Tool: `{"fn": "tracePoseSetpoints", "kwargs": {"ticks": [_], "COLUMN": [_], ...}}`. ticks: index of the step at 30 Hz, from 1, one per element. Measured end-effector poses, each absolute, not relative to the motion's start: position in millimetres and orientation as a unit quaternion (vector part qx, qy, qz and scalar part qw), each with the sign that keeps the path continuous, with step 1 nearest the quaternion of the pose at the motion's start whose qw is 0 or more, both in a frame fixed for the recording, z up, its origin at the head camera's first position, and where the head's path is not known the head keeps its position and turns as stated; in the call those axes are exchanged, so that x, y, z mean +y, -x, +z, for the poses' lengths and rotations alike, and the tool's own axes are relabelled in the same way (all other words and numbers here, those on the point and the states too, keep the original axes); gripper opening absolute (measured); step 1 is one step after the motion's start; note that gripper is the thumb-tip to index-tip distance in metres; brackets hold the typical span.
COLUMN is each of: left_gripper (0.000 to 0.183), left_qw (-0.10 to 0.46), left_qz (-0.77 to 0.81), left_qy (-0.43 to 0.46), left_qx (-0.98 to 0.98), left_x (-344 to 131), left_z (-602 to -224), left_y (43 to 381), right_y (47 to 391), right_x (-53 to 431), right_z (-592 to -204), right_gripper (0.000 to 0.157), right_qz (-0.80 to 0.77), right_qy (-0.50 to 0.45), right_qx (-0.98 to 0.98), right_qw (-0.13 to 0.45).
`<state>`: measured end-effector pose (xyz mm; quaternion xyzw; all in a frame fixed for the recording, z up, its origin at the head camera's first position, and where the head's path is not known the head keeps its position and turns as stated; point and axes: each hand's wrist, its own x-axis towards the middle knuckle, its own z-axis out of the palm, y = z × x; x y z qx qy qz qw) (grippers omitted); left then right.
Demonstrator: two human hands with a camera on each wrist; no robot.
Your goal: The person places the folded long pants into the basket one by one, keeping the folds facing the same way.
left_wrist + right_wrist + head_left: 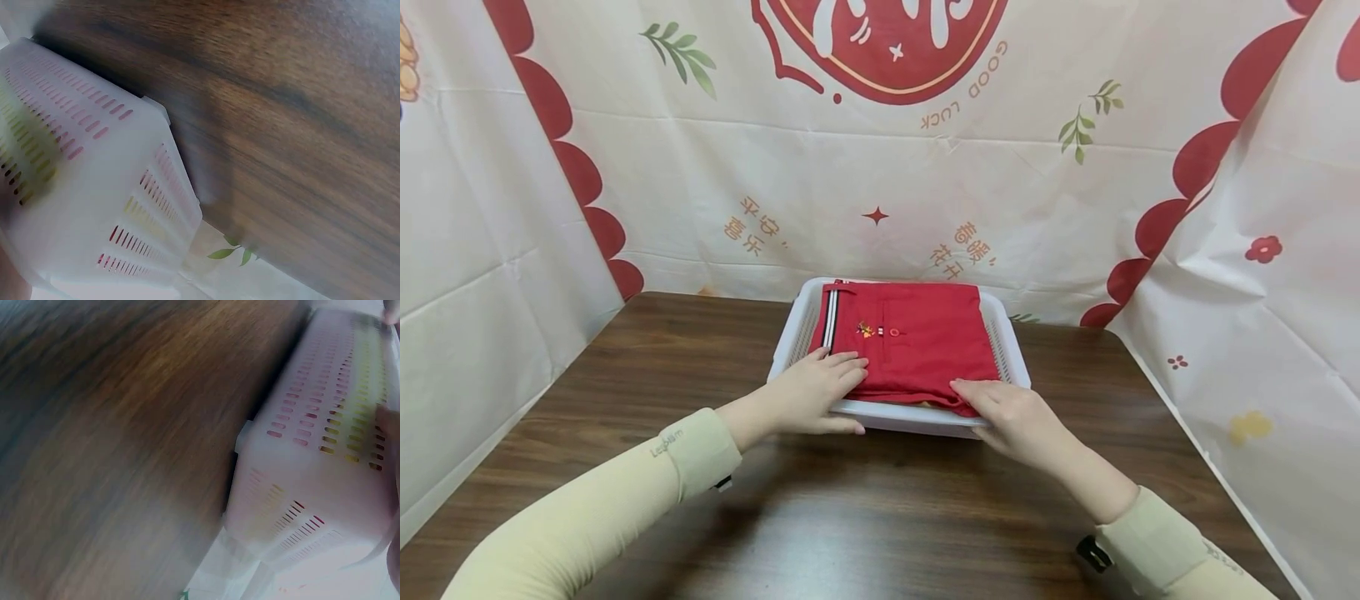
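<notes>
A white plastic basket (1015,354) with slotted walls stands on the table. Folded red pants (936,333) fill its top, with a black-and-white side stripe, a buttoned pocket and small embroidery. My left hand (816,392) rests at the front left corner, fingers laid straight over the pants and thumb outside the rim. At the front right, my right hand (1018,417) grips the basket's rim beside the pants' corner. In the right wrist view its thumb (389,422) touches the outer wall. Yellow and red cloth shows through the slots of the basket (94,181) in the left wrist view.
The dark wood table (880,517) extends in front of the basket and to both sides. Behind it hangs a white printed cloth (850,158) with red patterns, and similar cloth closes off the left and right sides.
</notes>
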<state>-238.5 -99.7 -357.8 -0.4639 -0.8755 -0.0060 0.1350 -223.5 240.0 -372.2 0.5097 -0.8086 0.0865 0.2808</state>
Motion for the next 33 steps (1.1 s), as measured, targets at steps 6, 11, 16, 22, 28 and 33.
{"fn": "tracePoseSetpoints", "kwargs": {"ticks": [6, 11, 16, 22, 28, 33], "left_gripper": [0.050, 0.044, 0.040, 0.037, 0.048, 0.052], "left_qw": [0.139, 0.130, 0.127, 0.152, 0.147, 0.142], "left_qz": [0.036, 0.041, 0.029, 0.028, 0.014, 0.012], "left_qy": [0.475, 0.473, 0.466, 0.450, 0.437, 0.438], "left_qx": [-0.868, -0.870, -0.875, -0.880, -0.887, -0.887], "left_x": [-96, -93, -88, -84, -83, -86], "left_z": [-358, -355, -356, -359, -359, -359], "left_y": [237, 236, 235, 236, 237, 239], "right_y": [227, 231, 237, 244, 246, 242], "right_x": [242, 244, 248, 253, 254, 252], "right_z": [-374, -374, -374, -374, -374, -373], "right_gripper": [0.057, 0.054, 0.064, 0.073, 0.073, 0.074], "right_qz": [0.085, 0.100, 0.106, 0.093, 0.093, 0.092], "right_qy": [-0.537, -0.544, -0.542, -0.535, -0.521, -0.523], "right_qx": [-0.792, -0.788, -0.792, -0.801, -0.808, -0.805], "right_qw": [0.278, 0.272, 0.259, 0.252, 0.260, 0.266]}}
